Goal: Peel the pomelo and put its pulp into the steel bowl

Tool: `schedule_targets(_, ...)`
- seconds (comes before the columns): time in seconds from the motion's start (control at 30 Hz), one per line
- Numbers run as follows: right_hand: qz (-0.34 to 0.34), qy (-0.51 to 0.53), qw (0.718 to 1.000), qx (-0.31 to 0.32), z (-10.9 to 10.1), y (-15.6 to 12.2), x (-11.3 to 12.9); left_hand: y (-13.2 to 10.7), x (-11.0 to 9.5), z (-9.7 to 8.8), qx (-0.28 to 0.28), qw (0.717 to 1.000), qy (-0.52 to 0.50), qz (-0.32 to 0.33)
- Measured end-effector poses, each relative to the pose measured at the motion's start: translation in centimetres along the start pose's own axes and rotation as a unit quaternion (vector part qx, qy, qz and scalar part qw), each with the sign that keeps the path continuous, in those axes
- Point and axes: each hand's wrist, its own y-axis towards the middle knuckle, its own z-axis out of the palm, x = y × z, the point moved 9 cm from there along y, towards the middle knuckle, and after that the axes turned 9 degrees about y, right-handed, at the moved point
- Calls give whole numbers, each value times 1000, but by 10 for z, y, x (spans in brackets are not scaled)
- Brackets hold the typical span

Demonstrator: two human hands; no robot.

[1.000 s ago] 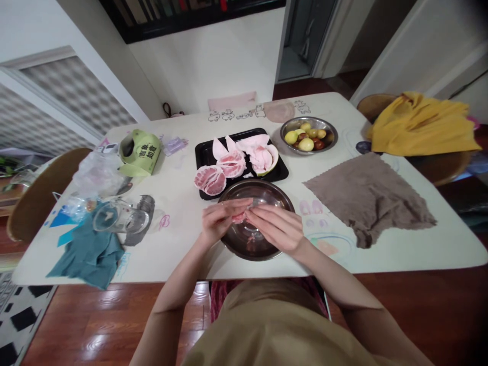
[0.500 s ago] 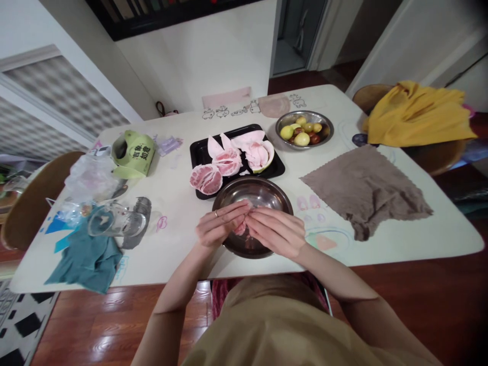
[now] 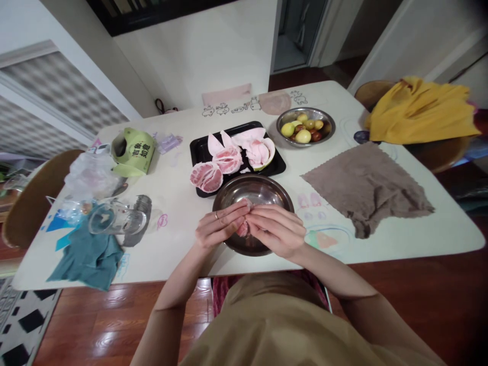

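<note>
Over a steel bowl (image 3: 263, 187) at the table's near edge, my left hand (image 3: 219, 227) and my right hand (image 3: 275, 229) meet fingertip to fingertip. Both are closed on a small pink pomelo segment (image 3: 243, 228) pinched between them. A ring shows on a left finger. Behind the bowl lies a black tray (image 3: 201, 151) with peeled pomelo pieces (image 3: 207, 176) and pink peel (image 3: 256, 149).
A steel bowl of small fruit (image 3: 305, 128) stands behind right. A brown cloth (image 3: 366, 186) lies right, a yellow cloth (image 3: 419, 111) on a chair. Left: a glass jug (image 3: 118, 218) on a teal cloth (image 3: 88, 254), plastic bags (image 3: 89, 175), a green carton (image 3: 134, 150).
My hands have stayed over the bowl and drawn slightly closer together round the segment; the fingers of the right hand curl more. The view has shifted a little.
</note>
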Motion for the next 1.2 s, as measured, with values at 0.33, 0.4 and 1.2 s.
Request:
schedule_targets(0.33,29,33,999,-23,-5,2,-17,4,5,3,-83,996,12,-7)
schedule_targets(0.4,9,9,1000,-11,-4,-1,-17,7,10,5,-85,996,8,-32)
schedule_targets(1.2,-17,42,996,79,-2,0,-17,5,8,2,-68,996,-57,17)
